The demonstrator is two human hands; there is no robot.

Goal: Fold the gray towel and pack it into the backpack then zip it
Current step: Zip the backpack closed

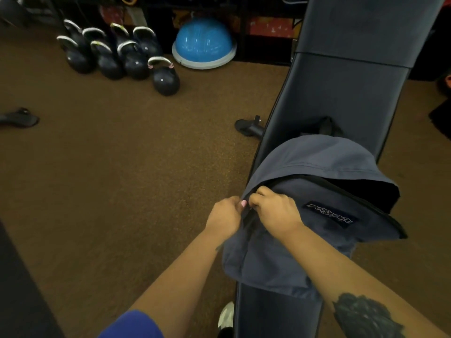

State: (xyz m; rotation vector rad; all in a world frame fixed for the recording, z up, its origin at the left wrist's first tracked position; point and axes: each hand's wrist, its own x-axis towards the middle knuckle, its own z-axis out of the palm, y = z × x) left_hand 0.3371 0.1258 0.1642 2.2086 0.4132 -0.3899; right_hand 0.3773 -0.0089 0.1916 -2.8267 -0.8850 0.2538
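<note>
Looking down, we see a blue-gray backpack (305,215) lying on a long, dark padded worktop (341,93) that runs away from us. Its main compartment gapes open on the right side, dark inside, with the top flap arched over it; we cannot make out the towel. A dark label with pale lettering (330,214) sits on the front panel.

Both hands meet at the backpack's left edge, where the zipper line (249,219) begins. The left hand (225,217) has its grip closed, pinching the fabric edge beside the zipper. The right hand (275,211) is clenched too, fingertips pinching at the zipper line just beside the left hand; the pull itself is hidden.

On the brown floor (122,154), to the far left, stand a cluster of black kettlebells (117,57) and a blue half-dome balance trainer (203,42).
</note>
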